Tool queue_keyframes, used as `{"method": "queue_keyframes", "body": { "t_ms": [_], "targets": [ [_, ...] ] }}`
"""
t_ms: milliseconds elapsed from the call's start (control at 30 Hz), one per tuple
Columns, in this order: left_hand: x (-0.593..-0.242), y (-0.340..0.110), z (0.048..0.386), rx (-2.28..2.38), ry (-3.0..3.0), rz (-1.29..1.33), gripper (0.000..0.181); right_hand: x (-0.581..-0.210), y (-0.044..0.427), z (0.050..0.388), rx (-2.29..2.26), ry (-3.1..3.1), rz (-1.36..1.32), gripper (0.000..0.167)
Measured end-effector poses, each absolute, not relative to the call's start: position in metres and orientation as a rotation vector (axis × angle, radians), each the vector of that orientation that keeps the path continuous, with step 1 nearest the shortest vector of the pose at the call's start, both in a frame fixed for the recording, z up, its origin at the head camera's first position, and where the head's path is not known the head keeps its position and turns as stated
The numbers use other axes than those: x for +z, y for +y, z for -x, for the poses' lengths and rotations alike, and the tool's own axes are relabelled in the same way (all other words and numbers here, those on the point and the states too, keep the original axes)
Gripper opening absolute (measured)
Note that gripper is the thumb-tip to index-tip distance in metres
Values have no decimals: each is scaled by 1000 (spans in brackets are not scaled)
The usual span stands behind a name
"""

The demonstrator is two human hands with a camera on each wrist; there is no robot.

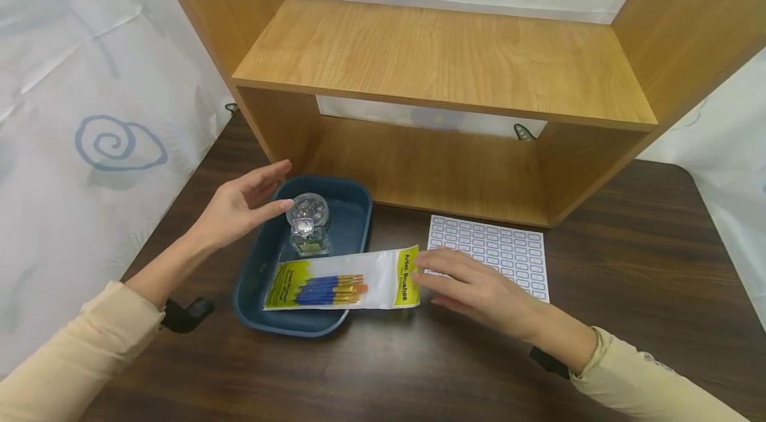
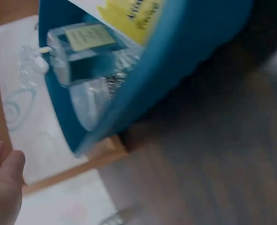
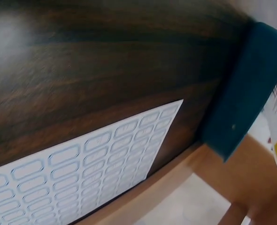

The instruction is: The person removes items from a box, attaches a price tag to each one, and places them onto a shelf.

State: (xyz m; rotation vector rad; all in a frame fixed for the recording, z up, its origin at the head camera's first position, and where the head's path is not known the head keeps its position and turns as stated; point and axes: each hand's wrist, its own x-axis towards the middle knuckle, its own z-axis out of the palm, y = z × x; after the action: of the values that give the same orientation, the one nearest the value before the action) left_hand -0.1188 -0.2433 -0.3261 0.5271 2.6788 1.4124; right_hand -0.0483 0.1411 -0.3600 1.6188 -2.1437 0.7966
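A clear packet of artist brushes point(image 1: 341, 281) with yellow-green ends lies across the blue tray point(image 1: 248, 302), its right end sticking out past the rim. At that end, the fingertips of my right hand point(image 1: 479, 289) meet the packet's edge, fingers extended; whether they touch it I cannot tell. My left hand point(image 1: 239, 206) hovers over the tray's left rim, thumb and fingers spread, holding nothing. Close to its thumb stand a round clear container point(image 1: 312, 208) of small shiny pieces and a square glass bottle point(image 2: 84, 51) with a clear cap, both inside the tray.
A wooden shelf unit point(image 1: 443, 60) with two levels stands behind the tray on the dark table point(image 1: 419, 369). A sheet of blue-framed labels point(image 1: 491, 249) lies in front of it, partly beneath my right hand. Patterned white cloth point(image 1: 114, 103) hangs around the table.
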Motion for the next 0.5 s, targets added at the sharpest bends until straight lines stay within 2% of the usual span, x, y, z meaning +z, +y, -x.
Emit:
{"method": "queue_keyframes", "body": {
  "t_ms": [200,333,500],
  "targets": [
    [-341,-259,121,1480,2584,-262,64,-365,131,47,871,-2158,-1633,28],
    [-350,-265,124,1481,2553,-206,66,-367,127,46,886,-2167,-1626,25],
    [-359,-269,127,1487,2525,-201,68,-370,124,44,919,-2176,-1607,30]
  ]
}}
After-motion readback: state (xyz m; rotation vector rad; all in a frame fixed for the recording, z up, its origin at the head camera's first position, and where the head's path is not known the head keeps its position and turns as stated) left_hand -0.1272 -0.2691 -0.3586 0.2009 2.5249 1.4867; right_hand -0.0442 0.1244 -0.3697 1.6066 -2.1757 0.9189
